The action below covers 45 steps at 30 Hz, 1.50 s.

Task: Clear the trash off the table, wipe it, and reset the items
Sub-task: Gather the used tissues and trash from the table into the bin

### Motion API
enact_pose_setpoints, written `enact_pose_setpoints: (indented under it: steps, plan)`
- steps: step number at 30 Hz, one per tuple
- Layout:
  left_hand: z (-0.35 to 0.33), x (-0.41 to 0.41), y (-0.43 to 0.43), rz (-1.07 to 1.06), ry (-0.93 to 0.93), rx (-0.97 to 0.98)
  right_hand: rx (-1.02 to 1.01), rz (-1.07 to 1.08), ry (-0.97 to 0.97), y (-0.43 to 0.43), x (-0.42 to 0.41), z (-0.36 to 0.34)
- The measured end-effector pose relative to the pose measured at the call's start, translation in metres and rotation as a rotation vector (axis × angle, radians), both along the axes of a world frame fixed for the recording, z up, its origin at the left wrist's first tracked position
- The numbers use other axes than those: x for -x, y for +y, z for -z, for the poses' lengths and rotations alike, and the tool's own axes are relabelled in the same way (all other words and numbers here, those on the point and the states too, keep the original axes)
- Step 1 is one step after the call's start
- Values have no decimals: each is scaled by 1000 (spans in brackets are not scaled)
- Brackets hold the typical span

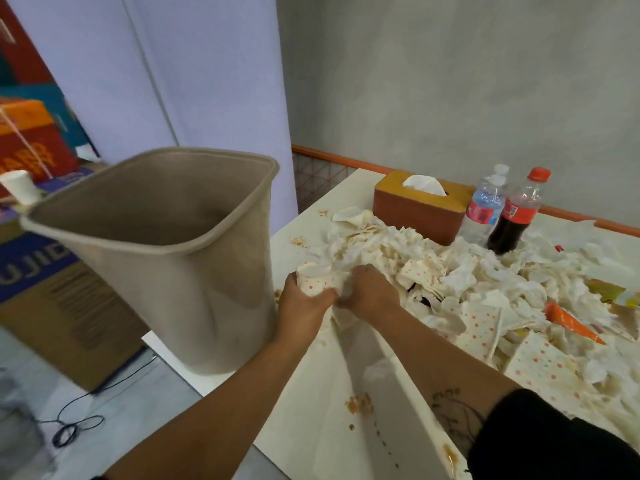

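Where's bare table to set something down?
Free: far corner between bin and tissue box, a few stains; near strip at the front edge, sauce-spotted. Crowded: pile from the cup in the left hand right to the bottles.

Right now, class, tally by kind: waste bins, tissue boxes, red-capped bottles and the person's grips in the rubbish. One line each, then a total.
Waste bin: 1
Tissue box: 1
Red-capped bottle: 1
Grips: 2, the left grip holding a dotted paper cup, the right grip holding crumpled napkins
Total: 5
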<state>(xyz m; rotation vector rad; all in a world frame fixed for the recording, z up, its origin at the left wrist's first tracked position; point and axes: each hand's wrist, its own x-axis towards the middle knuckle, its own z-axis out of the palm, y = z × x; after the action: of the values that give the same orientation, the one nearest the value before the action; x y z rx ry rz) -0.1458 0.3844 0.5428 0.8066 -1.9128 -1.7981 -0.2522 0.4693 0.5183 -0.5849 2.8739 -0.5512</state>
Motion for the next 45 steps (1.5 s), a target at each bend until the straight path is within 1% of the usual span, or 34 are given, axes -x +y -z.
enact_pose_setpoints:
  steps: [3, 7, 12, 16, 18, 21, 25, 28, 31, 34, 36, 38, 42, 45]
  plan:
    - [2, -4, -1, -23, -20, 22, -67, -5, -28, -7, 2, 6]
    - [1, -6, -3, -9, -28, 17, -20, 11, -45, -5, 7, -1]
    - [-1, 2, -4, -4, -54, -9, 234, -22, -155, 12, 12, -28]
    - [-8, 14, 1, 23, -43, -64, 498, 41, -227, 35, 13, -50]
    - [-11, 19, 5, 75, -15, -128, 653, 81, -249, 46, 12, -63]
    - [-17, 22, 18, 189, 48, -247, 809, 121, -226, 62, 8, -78]
    - [-24, 28, 36, 295, 164, -384, 949, 143, -231, 72, -5, -85]
    - [-26, 32, 43, 344, 211, -411, 1016, 123, -271, 77, -15, -86]
    - [-29, 32, 44, 323, 199, -440, 1071, 114, -331, 83, -21, -87]
    - [-35, 32, 43, 287, 171, -420, 1134, 200, -360, 86, -22, -85]
    - [-43, 32, 40, 242, 159, -372, 1086, 268, -361, 87, -22, -78]
    - [-51, 31, 33, 203, 162, -312, 957, 271, -352, 84, -22, -66]
    - [-59, 24, 17, 130, 191, -221, 641, 67, -261, 64, -24, -36]
    - [-58, 18, 4, 129, 192, -187, 333, -128, -177, 40, -30, -19]
